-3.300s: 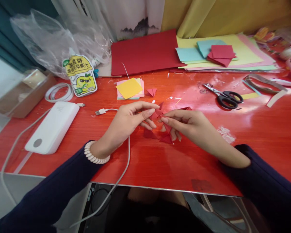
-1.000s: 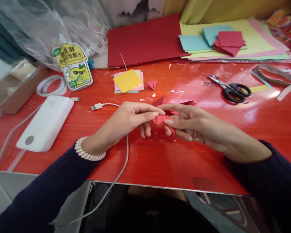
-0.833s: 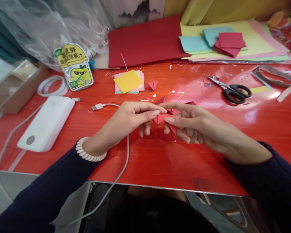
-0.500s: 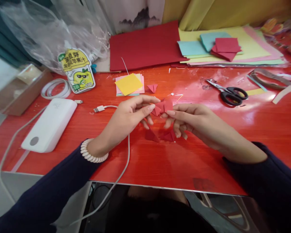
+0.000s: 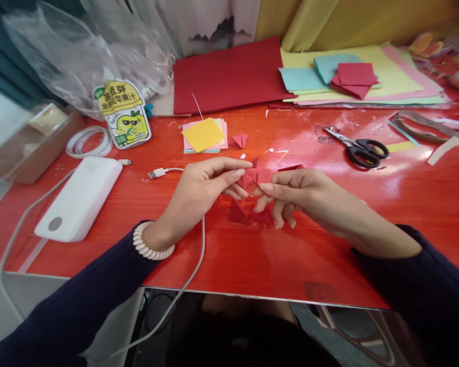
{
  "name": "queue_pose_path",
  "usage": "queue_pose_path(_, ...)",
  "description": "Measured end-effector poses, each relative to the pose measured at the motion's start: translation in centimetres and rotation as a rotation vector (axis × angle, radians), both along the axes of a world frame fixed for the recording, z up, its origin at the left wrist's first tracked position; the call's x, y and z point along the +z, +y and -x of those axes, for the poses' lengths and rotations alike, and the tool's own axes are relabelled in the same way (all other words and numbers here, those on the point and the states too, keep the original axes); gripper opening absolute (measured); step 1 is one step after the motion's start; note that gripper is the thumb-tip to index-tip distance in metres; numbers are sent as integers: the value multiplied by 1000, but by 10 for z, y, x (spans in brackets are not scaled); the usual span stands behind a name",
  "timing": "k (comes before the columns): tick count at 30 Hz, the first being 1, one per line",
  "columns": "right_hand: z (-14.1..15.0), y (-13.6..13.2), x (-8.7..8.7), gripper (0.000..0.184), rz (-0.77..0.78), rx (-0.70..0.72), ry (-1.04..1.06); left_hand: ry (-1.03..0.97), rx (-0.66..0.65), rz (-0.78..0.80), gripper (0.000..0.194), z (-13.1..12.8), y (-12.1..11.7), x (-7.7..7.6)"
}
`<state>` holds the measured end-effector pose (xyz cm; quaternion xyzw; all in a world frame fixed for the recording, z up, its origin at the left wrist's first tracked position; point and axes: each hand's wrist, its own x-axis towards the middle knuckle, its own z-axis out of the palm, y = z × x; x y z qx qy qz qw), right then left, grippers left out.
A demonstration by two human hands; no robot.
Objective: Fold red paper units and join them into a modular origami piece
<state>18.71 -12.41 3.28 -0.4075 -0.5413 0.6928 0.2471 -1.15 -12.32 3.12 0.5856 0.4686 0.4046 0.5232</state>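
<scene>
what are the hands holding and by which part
Folded red paper: the left hand pinches its left end, the right hand its right end, each between thumb and fingers. Whether it is one piece or several cannot be told.

The left hand point(image 5: 208, 186) and right hand point(image 5: 298, 192) pinch a folded red paper point(image 5: 257, 176) between them over the table point(image 5: 248, 265). Nearer the person than the paper lie two red triangles point(image 5: 238, 213); beyond it and leftward, the notes point(image 5: 203, 135), yellow on top. Left of it are the power bank point(image 5: 80, 199) and pouch point(image 5: 125, 118); right of it, the scissors point(image 5: 361, 152); well beyond it, the card point(image 5: 229, 76).
</scene>
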Motion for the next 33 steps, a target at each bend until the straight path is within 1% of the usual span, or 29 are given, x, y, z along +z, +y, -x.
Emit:
queue_pose_path(4, 1, 0, 1, 26, -21, 0, -13, -51, 14, 3, 18, 0, 0, -3)
queue_pose_path(9, 3, 0, -2, 29, -40, -22, 1, -61, 50, 19, 20, -2, -1, -7)
queue_pose_path(12, 4, -1, -2, 31, -53, -40, -13, -104, 70, 41, 19, -2, -1, -9)
queue_pose_path(18, 4, -3, -1, 29, -71, -64, -34, -165, 102, 41, 18, -2, 1, -9)
queue_pose_path(23, 7, -3, -1, 28, -68, -97, -26, -155, 61, 67, 18, -1, 1, -7)
queue_pose_path(26, 8, -3, -2, 28, -52, -105, -25, -130, 39, 56, 19, -1, 0, -7)
queue_pose_path(29, 8, -4, -4, 28, -29, -113, -13, -81, 20, 39, 21, -1, -1, -6)
queue_pose_path(33, 8, -4, -5, 28, -9, -126, 18, 17, 35, -14, 18, -1, -2, -1)
